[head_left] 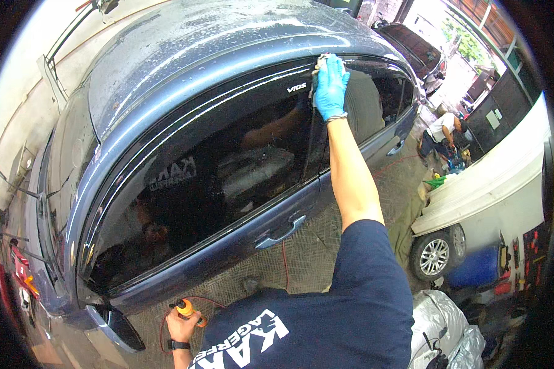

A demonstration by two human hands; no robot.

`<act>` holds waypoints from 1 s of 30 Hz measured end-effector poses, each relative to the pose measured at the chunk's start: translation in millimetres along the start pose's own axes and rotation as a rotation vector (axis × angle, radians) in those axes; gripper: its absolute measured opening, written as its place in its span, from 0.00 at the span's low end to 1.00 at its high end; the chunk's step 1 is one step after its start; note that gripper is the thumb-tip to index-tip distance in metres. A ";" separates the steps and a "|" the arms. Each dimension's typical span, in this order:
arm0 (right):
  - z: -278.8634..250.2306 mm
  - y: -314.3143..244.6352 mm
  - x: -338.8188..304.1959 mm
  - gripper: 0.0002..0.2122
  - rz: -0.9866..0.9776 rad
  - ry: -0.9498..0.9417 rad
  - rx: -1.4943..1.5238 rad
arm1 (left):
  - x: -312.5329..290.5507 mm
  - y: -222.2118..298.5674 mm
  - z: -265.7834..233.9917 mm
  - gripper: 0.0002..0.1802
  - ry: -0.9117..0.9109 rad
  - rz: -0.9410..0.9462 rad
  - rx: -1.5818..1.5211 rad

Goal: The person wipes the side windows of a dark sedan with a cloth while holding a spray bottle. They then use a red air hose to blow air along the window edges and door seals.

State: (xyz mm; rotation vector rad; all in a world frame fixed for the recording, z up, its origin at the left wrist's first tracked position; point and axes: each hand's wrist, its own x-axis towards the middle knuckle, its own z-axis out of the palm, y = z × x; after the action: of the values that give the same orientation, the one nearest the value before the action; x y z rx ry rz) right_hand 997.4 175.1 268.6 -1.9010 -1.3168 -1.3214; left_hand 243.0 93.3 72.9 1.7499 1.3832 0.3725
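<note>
My right hand [330, 89], in a blue glove, reaches far out over the side of a dark blue car [197, 71]. It presses a greyish cloth [321, 62] against the top of the dark pillar between the two side windows. The fingers lie stretched over the cloth and hide most of it. Down at the lower left, my bare left hand [180, 325] is wrapped round a small orange bottle [187, 307] with a black top. That hand stays below the dark front window [209, 166], near the wing mirror [114, 326].
Water drops dot the car's roof [166, 37]. On the right, a wheel [434, 255] stands beside a white panel [486, 178] and a blue container [474, 267]. Silvery wrapped bundles [440, 320] lie close by my right side. Another person [442, 132] bends down farther back. A thin red hose [285, 264] crosses the floor.
</note>
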 end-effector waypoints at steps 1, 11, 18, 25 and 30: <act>-0.6 -6.2 1.2 0.27 -0.066 0.043 0.062 | -0.4 -4.5 -0.7 0.21 0.011 0.011 0.008; -22.7 -68.8 21.5 0.19 -0.130 0.097 0.213 | -8.9 -23.3 -13.6 0.17 0.017 -0.031 -0.024; -15.1 -79.2 25.2 0.17 0.087 0.163 0.310 | -16.6 -10.3 -28.5 0.23 0.011 -0.047 0.007; -62.1 -264.5 24.8 0.18 -0.108 0.183 0.419 | -21.0 -27.3 -39.5 0.23 -0.018 -0.024 0.045; -98.7 -390.8 22.8 0.15 -0.201 -0.052 0.629 | -28.2 -40.9 -52.3 0.22 0.006 0.009 0.066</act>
State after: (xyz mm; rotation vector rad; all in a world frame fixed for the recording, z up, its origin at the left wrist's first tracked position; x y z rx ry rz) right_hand 606.1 273.6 278.1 -1.3991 -1.7315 -0.8005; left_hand 171.2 91.5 80.2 1.8103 1.4068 0.3403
